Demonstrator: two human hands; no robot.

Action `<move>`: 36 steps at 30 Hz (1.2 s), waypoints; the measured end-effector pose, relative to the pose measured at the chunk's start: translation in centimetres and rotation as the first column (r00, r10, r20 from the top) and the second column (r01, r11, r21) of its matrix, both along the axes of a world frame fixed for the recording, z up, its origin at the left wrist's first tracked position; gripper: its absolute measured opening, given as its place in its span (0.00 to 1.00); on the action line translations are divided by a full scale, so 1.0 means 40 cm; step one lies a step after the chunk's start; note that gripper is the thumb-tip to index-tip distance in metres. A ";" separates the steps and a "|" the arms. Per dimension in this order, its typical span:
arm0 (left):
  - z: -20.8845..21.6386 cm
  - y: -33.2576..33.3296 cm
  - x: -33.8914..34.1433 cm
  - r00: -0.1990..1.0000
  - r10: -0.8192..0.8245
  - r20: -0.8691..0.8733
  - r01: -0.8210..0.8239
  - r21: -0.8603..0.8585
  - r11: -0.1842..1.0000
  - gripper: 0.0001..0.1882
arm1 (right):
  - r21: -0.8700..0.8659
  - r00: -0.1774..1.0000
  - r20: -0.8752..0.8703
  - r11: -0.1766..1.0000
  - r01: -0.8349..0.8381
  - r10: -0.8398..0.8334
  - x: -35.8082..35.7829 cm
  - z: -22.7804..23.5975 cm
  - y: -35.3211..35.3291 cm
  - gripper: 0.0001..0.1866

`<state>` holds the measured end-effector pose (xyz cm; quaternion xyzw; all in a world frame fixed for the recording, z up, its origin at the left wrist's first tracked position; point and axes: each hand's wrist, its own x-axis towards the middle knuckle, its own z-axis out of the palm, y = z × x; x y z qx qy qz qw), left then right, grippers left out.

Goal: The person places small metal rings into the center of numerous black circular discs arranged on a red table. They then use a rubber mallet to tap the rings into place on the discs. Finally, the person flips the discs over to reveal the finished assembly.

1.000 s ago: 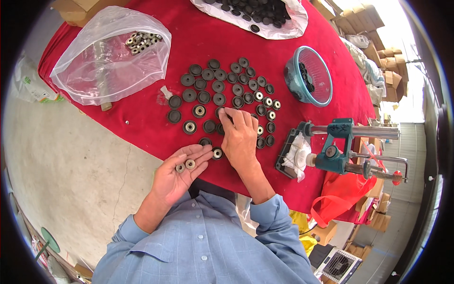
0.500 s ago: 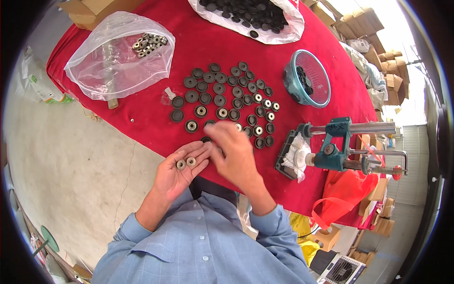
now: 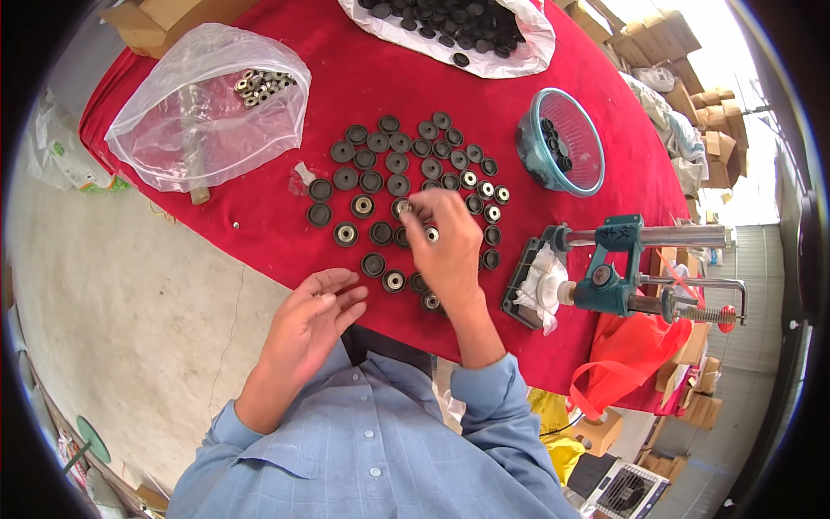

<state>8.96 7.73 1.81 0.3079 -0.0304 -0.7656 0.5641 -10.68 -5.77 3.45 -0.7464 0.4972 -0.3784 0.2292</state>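
In the head view, a bench (image 3: pixel 259 225) covered with red cloth is seen from above. The right hand (image 3: pixel 445 246) is stretched over a spread of black round rubber discs (image 3: pixel 406 186) laid in loose rows on the cloth; its fingertips (image 3: pixel 421 210) are bent down at a disc near the middle of the spread, and something small appears to be pinched between them, though what it is cannot be told. The left hand (image 3: pixel 316 320) is held palm up at the near edge of the bench, fingers loosely open; whether anything lies in the palm cannot be told. Some discs are fitted with metal centres, others are plain.

To the left, a clear plastic bag (image 3: pixel 207 108) with small metal rings (image 3: pixel 259 85) inside is lying on the cloth. At the far edge, a white bag (image 3: pixel 519 48) full of black discs is seen. To the right of the spread, a blue bowl (image 3: pixel 566 138) holding a few discs is placed, and nearer, a teal hand press (image 3: pixel 618 268) is clamped at the bench edge, with a white rag (image 3: pixel 540 290) beside it.
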 end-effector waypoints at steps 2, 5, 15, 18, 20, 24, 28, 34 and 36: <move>-0.004 0.008 0.018 0.997 0.006 0.078 -0.005 -0.010 1.000 0.21 | -0.018 0.999 -0.030 1.000 0.013 -0.013 0.003 -0.021 -0.054 0.11; -0.007 0.007 0.039 0.982 -0.006 0.187 0.005 0.008 1.000 0.20 | -0.083 0.996 -0.087 0.997 0.002 -0.009 0.012 -0.066 -0.099 0.11; 0.014 0.004 0.078 0.840 -0.011 0.542 -0.001 0.023 1.000 0.18 | -0.197 0.965 -0.256 0.974 -0.114 0.061 0.012 -0.103 -0.100 0.14; 0.025 -0.010 0.101 0.734 0.030 0.679 -0.008 -0.036 0.999 0.16 | -0.309 0.897 -0.441 0.942 -0.130 -0.021 0.017 -0.087 -0.068 0.17; 0.044 -0.034 0.108 0.677 0.092 0.730 -0.032 -0.096 0.995 0.15 | -0.352 0.848 -0.524 0.927 -0.130 -0.081 0.015 -0.097 -0.038 0.20; 0.062 -0.111 0.106 0.448 0.207 0.870 0.040 -0.250 0.967 0.13 | -0.299 0.821 -0.566 0.947 -0.121 -0.074 0.017 -0.080 -0.061 0.21; 0.012 -0.249 0.108 0.056 0.528 0.847 0.264 -0.523 0.810 0.11 | -0.270 0.852 -0.519 0.959 -0.091 -0.065 0.013 -0.086 -0.057 0.21; -0.034 -0.373 0.075 -0.284 0.656 0.699 0.459 -0.501 0.733 0.12 | -0.176 0.964 -0.260 0.984 0.011 -0.058 -0.054 -0.011 0.021 0.24; -0.047 -0.385 0.072 -0.329 0.649 0.685 0.508 -0.451 0.734 0.11 | -0.170 0.984 -0.179 0.985 -0.032 0.001 -0.080 0.002 0.042 0.21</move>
